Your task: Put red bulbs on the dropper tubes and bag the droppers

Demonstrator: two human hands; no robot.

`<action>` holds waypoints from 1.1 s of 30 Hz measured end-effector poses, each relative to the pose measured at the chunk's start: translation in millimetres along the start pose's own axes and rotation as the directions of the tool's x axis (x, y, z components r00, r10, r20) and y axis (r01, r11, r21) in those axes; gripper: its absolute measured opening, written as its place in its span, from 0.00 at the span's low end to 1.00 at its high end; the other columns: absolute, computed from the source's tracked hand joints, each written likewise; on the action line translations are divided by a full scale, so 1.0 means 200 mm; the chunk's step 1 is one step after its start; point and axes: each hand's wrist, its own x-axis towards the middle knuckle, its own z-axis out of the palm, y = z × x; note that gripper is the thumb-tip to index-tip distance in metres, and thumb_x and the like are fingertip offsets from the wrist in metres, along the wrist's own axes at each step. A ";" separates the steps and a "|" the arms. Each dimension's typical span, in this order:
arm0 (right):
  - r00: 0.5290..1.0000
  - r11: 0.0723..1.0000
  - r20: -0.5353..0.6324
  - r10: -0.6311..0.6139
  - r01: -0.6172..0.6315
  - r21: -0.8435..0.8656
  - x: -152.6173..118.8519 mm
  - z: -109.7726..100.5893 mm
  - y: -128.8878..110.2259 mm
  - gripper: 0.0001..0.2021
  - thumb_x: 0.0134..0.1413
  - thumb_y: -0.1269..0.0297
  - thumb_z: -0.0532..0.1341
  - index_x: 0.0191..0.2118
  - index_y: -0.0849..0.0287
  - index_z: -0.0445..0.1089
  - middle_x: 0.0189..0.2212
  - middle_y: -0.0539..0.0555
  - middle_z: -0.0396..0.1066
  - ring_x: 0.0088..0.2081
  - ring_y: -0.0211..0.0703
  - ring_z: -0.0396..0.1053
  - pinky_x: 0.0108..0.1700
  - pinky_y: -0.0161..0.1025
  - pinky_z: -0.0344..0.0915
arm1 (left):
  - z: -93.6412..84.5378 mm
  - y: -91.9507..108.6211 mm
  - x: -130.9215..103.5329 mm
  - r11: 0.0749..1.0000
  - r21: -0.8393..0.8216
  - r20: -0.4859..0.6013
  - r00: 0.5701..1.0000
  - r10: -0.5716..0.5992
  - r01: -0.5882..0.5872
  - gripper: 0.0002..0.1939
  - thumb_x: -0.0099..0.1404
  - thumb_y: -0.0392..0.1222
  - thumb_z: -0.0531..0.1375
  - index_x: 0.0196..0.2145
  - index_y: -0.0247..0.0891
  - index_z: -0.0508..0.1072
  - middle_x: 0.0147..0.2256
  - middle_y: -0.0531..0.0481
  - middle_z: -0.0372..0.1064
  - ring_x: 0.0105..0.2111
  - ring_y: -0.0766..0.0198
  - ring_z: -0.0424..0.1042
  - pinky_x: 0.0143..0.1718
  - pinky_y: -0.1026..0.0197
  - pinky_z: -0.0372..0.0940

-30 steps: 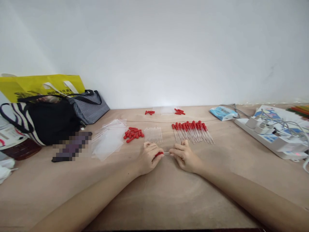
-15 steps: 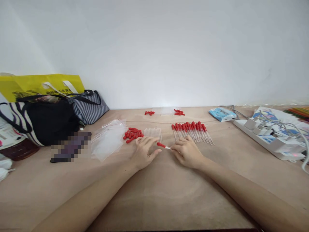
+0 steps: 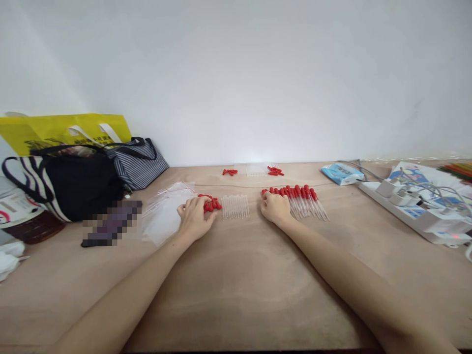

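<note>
My left hand (image 3: 194,220) reaches over a pile of red rubber bulbs (image 3: 212,204), its thumb apart from the fingers. The fingertips are partly hidden, and no bulb shows in its grasp. To the right of the pile, bare clear pipette tubes (image 3: 235,206) lie side by side. My right hand (image 3: 275,207) is closed at the left end of a row of red-topped droppers (image 3: 303,192). A dropper (image 3: 264,191) shows its red bulb at those fingertips, while the hand hides its tube.
Clear zip bags (image 3: 165,211) lie left of the bulbs, near a blurred dark object (image 3: 112,223). Farther back are two small red bulb groups (image 3: 230,172) with more tubes. Bags (image 3: 81,184) stand at left; a blue packet (image 3: 341,174) and power strip (image 3: 413,211) lie at right.
My right hand has carried the red-bulbed dropper up to the row's left end. My left hand has drawn back leftward from the dropper to the bulb pile.
</note>
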 end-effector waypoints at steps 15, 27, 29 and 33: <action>0.984 0.984 0.148 0.099 -0.118 0.131 0.04 -0.01 -0.21 0.15 0.50 0.58 0.51 0.32 0.60 0.71 0.33 0.60 0.72 0.38 0.49 0.68 0.41 0.45 0.52 | 0.13 -0.05 0.09 0.979 0.059 -0.020 0.981 0.194 -0.193 0.07 0.60 0.42 0.56 0.34 0.45 0.74 0.40 0.48 0.68 0.44 0.53 0.59 0.44 0.48 0.46; 0.977 0.983 0.188 0.101 -0.128 0.133 0.06 -0.04 -0.25 0.14 0.49 0.60 0.52 0.34 0.63 0.70 0.36 0.64 0.71 0.39 0.53 0.68 0.43 0.47 0.54 | 0.04 0.09 -0.01 0.813 -0.367 -0.067 0.885 0.462 -0.452 0.13 0.64 0.37 0.47 0.38 0.39 0.70 0.38 0.46 0.65 0.38 0.63 0.64 0.40 0.60 0.61; 0.982 0.984 0.173 0.073 -0.099 0.146 0.04 -0.06 -0.22 0.14 0.51 0.61 0.51 0.32 0.63 0.69 0.35 0.63 0.71 0.39 0.52 0.68 0.42 0.46 0.54 | 0.03 0.12 -0.04 0.737 -0.455 0.006 0.826 0.564 -0.500 0.13 0.65 0.36 0.46 0.39 0.39 0.69 0.39 0.46 0.65 0.39 0.65 0.65 0.40 0.62 0.62; 0.996 0.980 0.085 -0.017 -0.001 0.198 -0.03 -0.11 -0.06 0.12 0.55 0.64 0.48 0.37 0.63 0.65 0.35 0.60 0.70 0.38 0.44 0.67 0.37 0.37 0.56 | 0.02 0.16 -0.08 0.688 -0.548 0.108 0.776 0.621 -0.475 0.13 0.63 0.35 0.46 0.39 0.39 0.69 0.42 0.46 0.65 0.40 0.64 0.67 0.40 0.62 0.63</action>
